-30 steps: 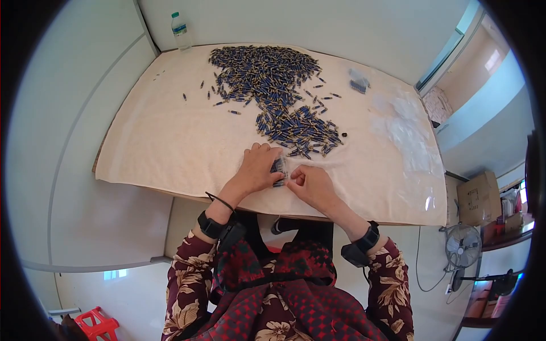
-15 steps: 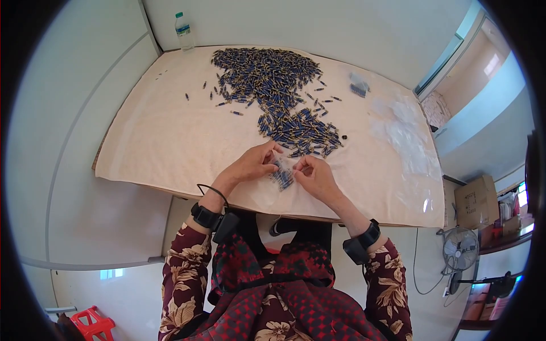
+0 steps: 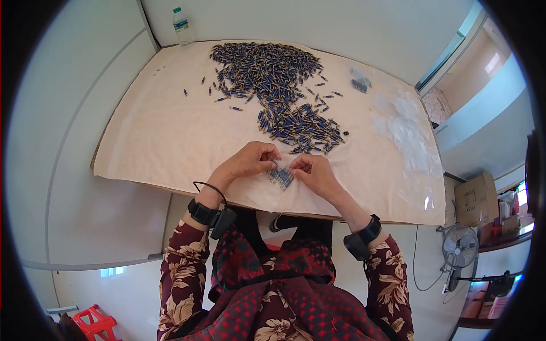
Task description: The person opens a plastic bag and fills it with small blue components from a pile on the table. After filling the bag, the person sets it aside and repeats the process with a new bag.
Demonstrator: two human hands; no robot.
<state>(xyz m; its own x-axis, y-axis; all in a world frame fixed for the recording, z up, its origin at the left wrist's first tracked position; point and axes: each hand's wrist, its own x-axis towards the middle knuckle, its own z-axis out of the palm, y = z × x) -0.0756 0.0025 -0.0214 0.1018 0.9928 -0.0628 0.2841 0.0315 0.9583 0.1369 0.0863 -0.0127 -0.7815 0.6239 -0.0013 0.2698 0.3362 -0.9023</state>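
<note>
A small clear bag (image 3: 281,177) with several blue and gold pieces inside hangs between my two hands near the table's front edge. My left hand (image 3: 250,159) pinches its upper left side, fingers closed. My right hand (image 3: 312,172) grips the upper right side between thumb and fingers. Just beyond my hands lies a large pile of small blue pieces with gold ends (image 3: 273,79), reaching toward the back of the cream-covered table (image 3: 153,131).
At the back right sits a filled small bag (image 3: 359,85). Empty clear bags (image 3: 402,133) are spread along the right side. A water bottle (image 3: 181,26) stands at the back left. A small black object (image 3: 346,133) lies beside the pile.
The bag's pieces are spread wider between my hands, and the bag looks more level at its top. My hands stay close to where they were; the view has shifted slightly.
</note>
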